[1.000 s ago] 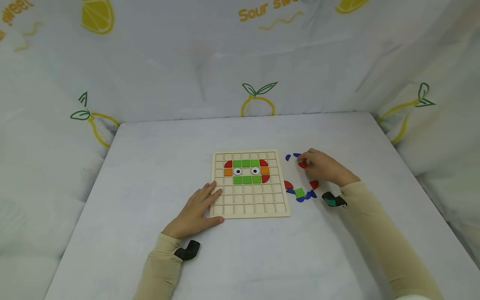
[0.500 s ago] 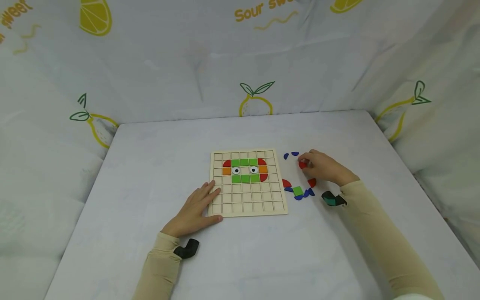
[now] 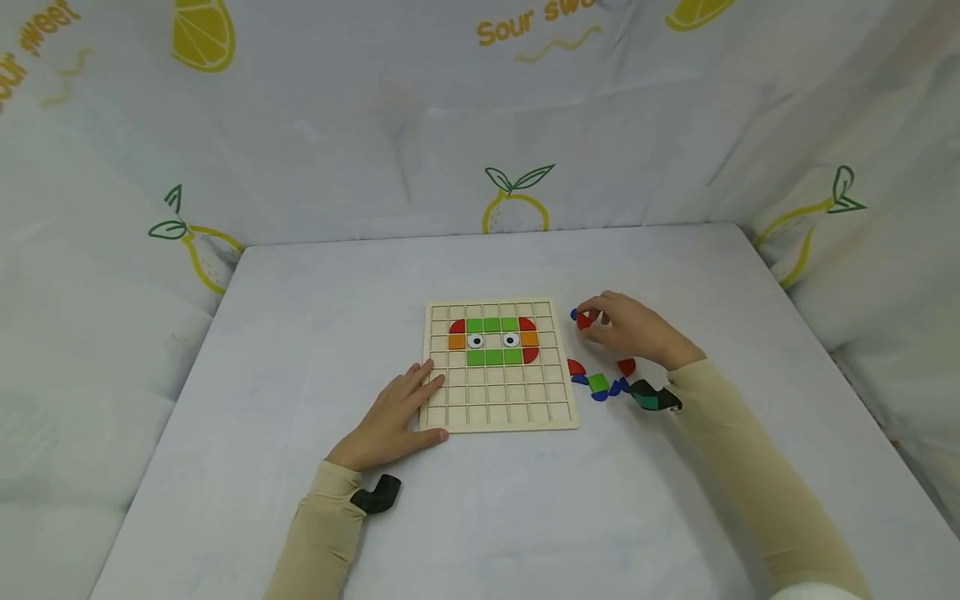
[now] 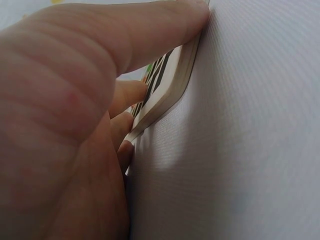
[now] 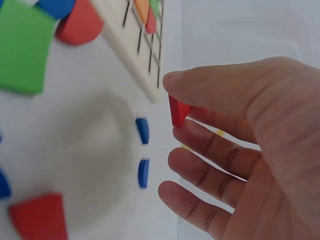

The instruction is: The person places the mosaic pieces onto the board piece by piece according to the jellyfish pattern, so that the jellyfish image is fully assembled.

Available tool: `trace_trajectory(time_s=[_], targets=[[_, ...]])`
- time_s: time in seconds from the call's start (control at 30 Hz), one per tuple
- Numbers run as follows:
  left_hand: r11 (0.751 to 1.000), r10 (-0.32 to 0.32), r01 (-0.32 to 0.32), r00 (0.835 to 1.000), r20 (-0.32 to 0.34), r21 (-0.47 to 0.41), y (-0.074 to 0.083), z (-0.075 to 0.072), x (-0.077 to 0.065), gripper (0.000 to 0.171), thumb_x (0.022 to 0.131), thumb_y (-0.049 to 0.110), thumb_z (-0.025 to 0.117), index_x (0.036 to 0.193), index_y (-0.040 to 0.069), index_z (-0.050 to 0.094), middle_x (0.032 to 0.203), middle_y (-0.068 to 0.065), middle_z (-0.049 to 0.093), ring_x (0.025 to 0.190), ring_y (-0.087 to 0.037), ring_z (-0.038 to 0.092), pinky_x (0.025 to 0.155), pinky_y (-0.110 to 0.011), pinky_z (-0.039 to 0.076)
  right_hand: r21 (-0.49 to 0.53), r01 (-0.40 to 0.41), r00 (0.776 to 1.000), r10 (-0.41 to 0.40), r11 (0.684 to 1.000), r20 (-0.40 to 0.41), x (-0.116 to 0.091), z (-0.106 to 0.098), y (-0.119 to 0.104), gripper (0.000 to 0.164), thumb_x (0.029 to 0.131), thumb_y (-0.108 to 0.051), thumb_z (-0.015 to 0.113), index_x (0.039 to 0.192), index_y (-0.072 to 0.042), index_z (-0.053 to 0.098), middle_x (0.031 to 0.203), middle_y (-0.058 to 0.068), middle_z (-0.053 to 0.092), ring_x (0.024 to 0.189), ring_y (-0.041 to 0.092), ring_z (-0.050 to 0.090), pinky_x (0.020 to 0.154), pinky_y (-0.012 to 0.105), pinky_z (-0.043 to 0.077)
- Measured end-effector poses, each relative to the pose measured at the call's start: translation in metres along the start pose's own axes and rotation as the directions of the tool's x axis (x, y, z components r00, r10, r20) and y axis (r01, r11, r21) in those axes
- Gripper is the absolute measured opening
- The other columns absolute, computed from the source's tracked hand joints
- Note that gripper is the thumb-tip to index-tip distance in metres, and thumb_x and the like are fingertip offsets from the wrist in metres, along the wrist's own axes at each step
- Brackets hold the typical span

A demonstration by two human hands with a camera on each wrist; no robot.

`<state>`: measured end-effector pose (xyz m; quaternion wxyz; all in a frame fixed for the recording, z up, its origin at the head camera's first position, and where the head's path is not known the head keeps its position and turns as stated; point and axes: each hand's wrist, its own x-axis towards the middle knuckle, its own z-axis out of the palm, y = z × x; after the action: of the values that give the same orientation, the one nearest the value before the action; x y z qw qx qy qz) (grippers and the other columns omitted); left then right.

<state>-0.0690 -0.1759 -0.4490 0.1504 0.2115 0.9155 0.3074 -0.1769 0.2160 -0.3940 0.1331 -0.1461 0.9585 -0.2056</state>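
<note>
A pale wooden grid board lies flat mid-table, with red quarter-round, orange and green square, and round eye tiles set in its upper cells. My left hand rests spread on the board's lower left corner; in the left wrist view its thumb lies on the board's edge. To the right of the board, my right hand pinches a red quarter-round tile between thumb and fingertips, above the table. Two blue pieces lie just beyond it in the right wrist view.
Right of the board lie a green square tile, a red quarter-round tile at the board's edge, another red piece and several small blue pieces. White cloth with lemon prints hangs behind the table.
My right hand has lifted the red tile and moved left with it, toward the board. My left hand has stayed on the board's corner.
</note>
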Motion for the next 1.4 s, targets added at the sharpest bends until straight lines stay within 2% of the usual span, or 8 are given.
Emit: trace_trajectory(time_s=[0.1, 0.33, 0.5, 0.73, 0.93, 1.1, 1.4], targets=[[1.000, 0.000, 0.000, 1.000, -0.001, -0.006, 0.000, 0.000, 0.000, 0.086, 0.090, 0.042, 0.073, 0.160, 0.015, 0.032, 0.173, -0.002, 0.010, 0.161, -0.028, 0.005, 0.130, -0.056, 0.008, 0.004, 0.043, 0.999, -0.043, 0.999, -0.012, 0.004, -0.001, -0.010, 0.043, 0.094, -0.021, 0.071, 0.134, -0.006, 0.062, 0.119, 0.013, 0.064, 0.111, 0.030, 0.057, 0.094, 0.047, 0.058], [1.000, 0.002, -0.002, 1.000, 0.001, 0.000, -0.003, 0.002, -0.001, 0.086, 0.091, 0.044, 0.072, 0.161, 0.017, 0.030, 0.173, -0.001, 0.009, 0.161, -0.028, 0.005, 0.130, -0.055, 0.008, 0.020, 0.113, 0.994, -0.113, 0.993, -0.002, 0.011, 0.000, -0.030, 0.043, 0.094, -0.020, 0.071, 0.133, -0.004, 0.062, 0.114, 0.012, 0.065, 0.106, 0.028, 0.059, 0.090, 0.044, 0.057], [1.000, 0.008, -0.008, 1.000, -0.001, 0.010, -0.003, 0.002, -0.001, 0.086, 0.091, 0.044, 0.072, 0.161, 0.017, 0.030, 0.173, -0.002, 0.010, 0.161, -0.028, 0.006, 0.130, -0.055, 0.008, 0.006, 0.135, 0.991, -0.135, 0.991, 0.006, 0.018, 0.002, -0.044, 0.044, 0.094, -0.023, 0.073, 0.133, -0.007, 0.063, 0.114, 0.010, 0.066, 0.104, 0.026, 0.059, 0.087, 0.040, 0.057], [1.000, 0.008, -0.008, 1.000, 0.005, 0.018, -0.003, 0.002, 0.000, 0.086, 0.091, 0.045, 0.071, 0.161, 0.016, 0.030, 0.173, -0.003, 0.009, 0.161, -0.028, 0.005, 0.130, -0.054, 0.008, 0.028, 0.166, 0.985, -0.167, 0.986, 0.030, 0.024, 0.005, -0.061, 0.044, 0.094, -0.024, 0.073, 0.134, -0.007, 0.063, 0.117, 0.010, 0.066, 0.106, 0.026, 0.059, 0.091, 0.042, 0.056], [1.000, 0.007, -0.007, 1.000, 0.007, 0.030, -0.005, 0.003, 0.001, 0.086, 0.092, 0.046, 0.071, 0.161, 0.017, 0.029, 0.173, -0.001, 0.009, 0.161, -0.027, 0.005, 0.130, -0.053, 0.008, 0.030, 0.195, 0.980, -0.196, 0.980, 0.034, 0.030, 0.010, -0.071, 0.043, 0.094, -0.026, 0.073, 0.133, -0.009, 0.064, 0.115, 0.007, 0.066, 0.105, 0.025, 0.059, 0.089, 0.039, 0.056], [1.000, 0.006, -0.006, 1.000, 0.003, 0.030, -0.005, 0.002, 0.001, 0.086, 0.092, 0.046, 0.071, 0.161, 0.017, 0.030, 0.173, -0.001, 0.009, 0.161, -0.027, 0.005, 0.130, -0.053, 0.008, 0.031, 0.225, 0.973, -0.226, 0.974, 0.037, 0.033, 0.014, -0.079, 0.040, 0.095, -0.022, 0.071, 0.132, -0.009, 0.065, 0.115, 0.008, 0.066, 0.107, 0.026, 0.059, 0.092, 0.040, 0.056], [1.000, -0.014, 0.013, 1.000, 0.015, 0.016, -0.002, -0.001, 0.000, 0.086, 0.092, 0.045, 0.071, 0.161, 0.017, 0.029, 0.173, 0.000, 0.008, 0.161, -0.026, 0.003, 0.131, -0.053, 0.007, 0.033, 0.235, 0.969, -0.236, 0.972, 0.065, 0.042, 0.020, -0.098, 0.043, 0.095, -0.024, 0.072, 0.135, -0.011, 0.064, 0.119, 0.005, 0.066, 0.109, 0.027, 0.060, 0.096, 0.041, 0.057]])
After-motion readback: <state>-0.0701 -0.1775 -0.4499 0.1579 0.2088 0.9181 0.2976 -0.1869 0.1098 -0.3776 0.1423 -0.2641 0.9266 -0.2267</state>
